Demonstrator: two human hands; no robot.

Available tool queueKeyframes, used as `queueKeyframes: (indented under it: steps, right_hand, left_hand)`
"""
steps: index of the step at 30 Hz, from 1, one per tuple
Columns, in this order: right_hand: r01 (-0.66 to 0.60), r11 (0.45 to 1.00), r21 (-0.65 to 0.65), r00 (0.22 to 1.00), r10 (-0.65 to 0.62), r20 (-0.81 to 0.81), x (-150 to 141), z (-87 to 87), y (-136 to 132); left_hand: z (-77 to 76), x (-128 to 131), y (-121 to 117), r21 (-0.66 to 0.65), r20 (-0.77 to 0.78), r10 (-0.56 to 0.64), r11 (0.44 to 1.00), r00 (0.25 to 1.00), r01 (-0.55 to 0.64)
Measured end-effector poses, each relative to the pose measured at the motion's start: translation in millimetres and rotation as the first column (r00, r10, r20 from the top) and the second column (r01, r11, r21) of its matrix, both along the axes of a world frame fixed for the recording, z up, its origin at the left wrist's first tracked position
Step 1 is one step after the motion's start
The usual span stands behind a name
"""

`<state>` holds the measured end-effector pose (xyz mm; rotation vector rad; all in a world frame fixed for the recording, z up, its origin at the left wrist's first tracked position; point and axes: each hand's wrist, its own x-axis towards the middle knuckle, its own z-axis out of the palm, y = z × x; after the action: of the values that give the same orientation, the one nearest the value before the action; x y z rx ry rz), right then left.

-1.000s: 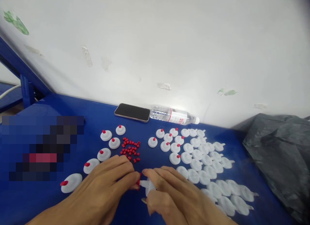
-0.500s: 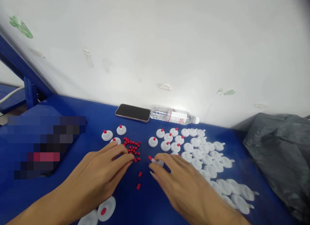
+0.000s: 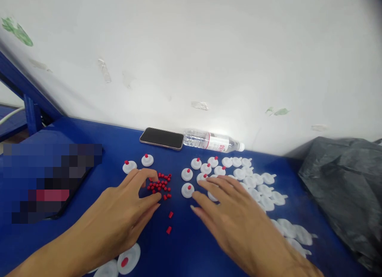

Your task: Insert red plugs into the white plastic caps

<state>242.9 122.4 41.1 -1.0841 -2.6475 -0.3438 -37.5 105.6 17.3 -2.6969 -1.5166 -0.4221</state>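
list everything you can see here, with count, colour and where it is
red plugs: a loose pile plus two strays nearer the person, red, table centre
capped white discs: about a dozen, white with red plug, around the pile and by the left forearm
plain white discs: many, white, right of centre
phone: one, dark, by the wall
water bottle: one, clear with red label, lying beside the phone
plastic bag: one, dark grey, right
table: one, blue
left hand: fingers at the pile
right hand: open, over the discs
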Motion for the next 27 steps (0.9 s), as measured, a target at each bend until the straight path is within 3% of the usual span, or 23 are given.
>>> queueKeyframes:
  steps: [5,9,13,19,27]
  right_hand:
    - [0.307,0.952,-0.004,0.950,-0.306,-0.063,32,21.9,15]
    - [0.500,0.866,-0.026,0.861,-0.494,0.124,63,16.1,34]
    - [0.540,0.836,-0.101,0.826,-0.503,0.254,71,8.6,46]
    - [0.570,0.782,-0.251,0.815,-0.500,0.291,55,11.0,50]
    - [0.579,0.786,-0.217,0.801,-0.497,0.334,50,5.1,51]
  left_hand:
    - [0.6,2,2,0.007,-0.095,-0.038,0.999,0.995,0.038]
    - [-1.0,4,2,-0.045,-0.129,-0.013,0.999,0.992,0.008]
    - [-8.7,2,4,-0.007,-0.111,-0.045,0.999,0.993,0.044]
    - [-16.7,-1,4,-0.021,-0.114,-0.051,0.999,0.992,0.049]
    - [-14.6,0,2,-0.042,-0.080,-0.054,0.998,0.995,0.051]
